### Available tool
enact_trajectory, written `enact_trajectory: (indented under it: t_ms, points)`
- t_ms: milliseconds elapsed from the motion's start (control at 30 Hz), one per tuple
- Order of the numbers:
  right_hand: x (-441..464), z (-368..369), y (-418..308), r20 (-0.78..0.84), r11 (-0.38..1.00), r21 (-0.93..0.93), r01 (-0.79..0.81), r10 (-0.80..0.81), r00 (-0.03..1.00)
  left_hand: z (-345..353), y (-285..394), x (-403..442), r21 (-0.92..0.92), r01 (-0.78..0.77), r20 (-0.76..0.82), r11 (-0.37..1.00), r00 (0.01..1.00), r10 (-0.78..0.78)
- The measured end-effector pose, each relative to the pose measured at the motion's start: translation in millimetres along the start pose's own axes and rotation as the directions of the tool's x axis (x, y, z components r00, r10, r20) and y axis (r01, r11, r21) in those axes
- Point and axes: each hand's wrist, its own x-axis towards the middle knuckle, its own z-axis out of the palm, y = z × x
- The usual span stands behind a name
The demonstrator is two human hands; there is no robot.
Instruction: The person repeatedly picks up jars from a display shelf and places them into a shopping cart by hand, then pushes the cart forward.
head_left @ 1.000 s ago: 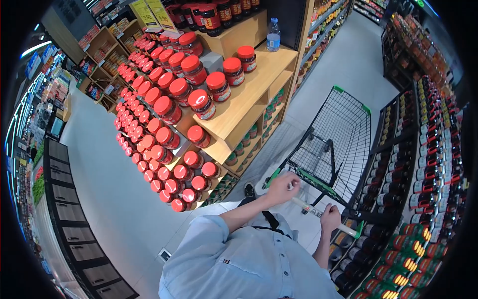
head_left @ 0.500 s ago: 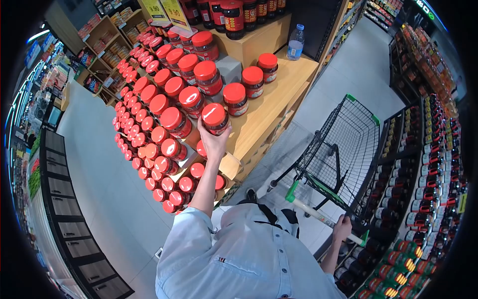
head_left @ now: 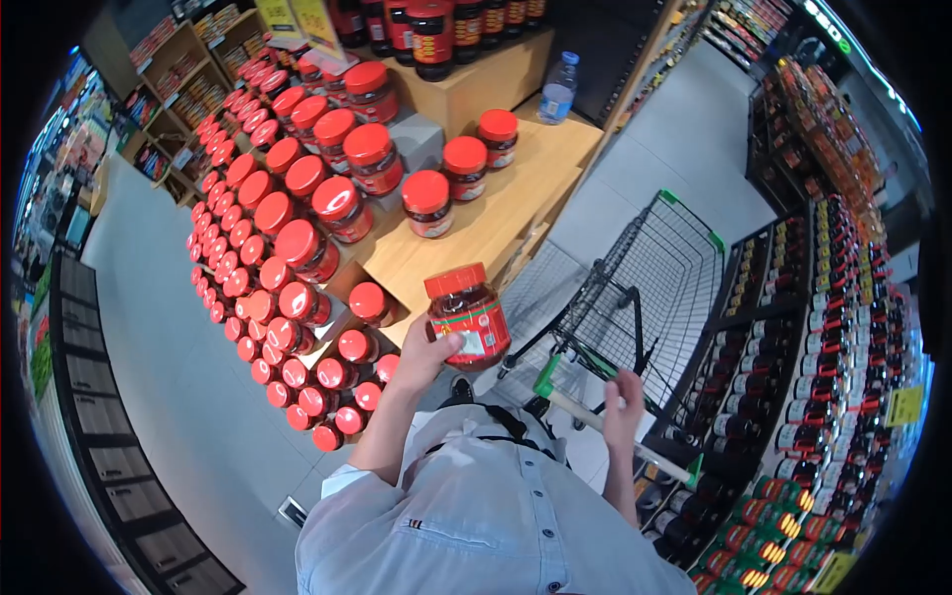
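A red-lidded jar [head_left: 470, 322] with a red label is held upright in front of my chest. My left hand [head_left: 426, 353] is closed round its lower left side, thumb across the label. To the right, my right hand [head_left: 623, 405] is raised just above the cart's handle [head_left: 580, 410], its fingers partly curled and slightly blurred; whether they are empty is hard to make out. Beyond it stands the wire shopping cart [head_left: 650, 288] with green corners. Left of the held jar, rows of similar jars [head_left: 302, 248] fill a stepped wooden display [head_left: 402, 253].
A water bottle [head_left: 558, 89] stands at the display's back corner. Shelves of dark bottles [head_left: 759, 382] line the right side, near the cart. Green-labelled packs [head_left: 754, 540] are at the lower right. A dark cabinet row [head_left: 99, 407] curves along the left beyond the grey floor.
My left hand has lifted the jar off the display's front corner and brought it toward my chest. My right hand has come up off the cart handle. The view has shifted slightly.
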Motion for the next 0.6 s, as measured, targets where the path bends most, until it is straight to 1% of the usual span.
enact_trajectory:
  t_ms: [33, 67, 133, 167, 200, 233, 267, 333, 400, 467, 500, 567, 600]
  points:
    - [3.8, 15.1, -11.6, 0.186, 0.976, 0.218, -0.003, -0.039, 0.982, 6.9, -9.1, 0.0, 0.009, 0.012, 0.083, 1.0, 0.996, -0.013]
    - [6.0, 26.8, -32.9, 0.388, 0.906, 0.41, -0.102, -0.073, 0.919, 17.9, -13.2, -1.1, 0.0, 0.029, 0.143, 1.0, 0.989, -0.029]
    - [9.1, 44.0, -72.1, 0.533, 0.739, 0.647, -0.189, -0.261, 0.805, 49.7, -8.3, -4.4, -0.024, 0.094, 0.168, 0.995, 0.982, -0.088]
    - [8.6, 49.2, -84.0, 0.516, 0.721, 0.67, -0.176, -0.283, 0.808, 62.8, -7.6, -3.6, -0.025, 0.089, 0.182, 0.996, 0.98, -0.083]
    - [8.7, 52.9, -90.6, 0.502, 0.701, 0.694, -0.165, -0.307, 0.809, 74.3, -7.3, -3.2, 0.027, 0.054, 0.193, 0.998, 0.979, -0.058]
    - [9.8, 53.7, -92.4, 0.518, 0.726, 0.663, -0.18, -0.272, 0.811, 83.6, -8.2, -2.8, 0.083, 0.02, 0.201, 0.996, 0.979, -0.037]
    - [12.2, 51.6, -95.3, 0.512, 0.724, 0.668, -0.174, -0.277, 0.813, 90.9, -11.0, -2.7, 0.087, 0.016, 0.206, 0.996, 0.978, -0.034]
    - [17.3, 45.1, -101.1, 0.566, 0.752, 0.593, -0.289, -0.133, 0.814, 102.9, -16.6, -2.4, 0.324, -0.09, 0.153, 0.942, 0.987, 0.042]
    - [22.8, 38.4, -94.9, 0.555, 0.736, 0.603, -0.306, -0.111, 0.825, 111.5, -19.3, -0.7, 0.344, -0.07, 0.162, 0.936, 0.987, 0.015]
    - [24.4, 30.7, -89.2, 0.552, 0.737, 0.586, -0.337, -0.058, 0.832, 111.5, -29.9, 0.9, 0.39, -0.112, 0.187, 0.914, 0.982, 0.041]
    - [24.5, 28.3, -82.6, 0.541, 0.73, 0.592, -0.341, -0.047, 0.84, 111.7, -29.3, 2.1, 0.397, -0.103, 0.198, 0.912, 0.98, 0.025]
    - [24.4, 24.0, -68.2, 0.561, 0.521, 0.721, -0.457, -0.051, 0.826, 111.9, -26.3, 6.9, 0.313, -0.084, 0.299, 0.946, 0.954, -0.014]
    - [24.4, 20.2, -67.4, 0.548, 0.517, 0.728, -0.45, -0.046, 0.835, 114.5, -27.2, 8.4, 0.316, -0.081, 0.313, 0.945, 0.949, -0.023]
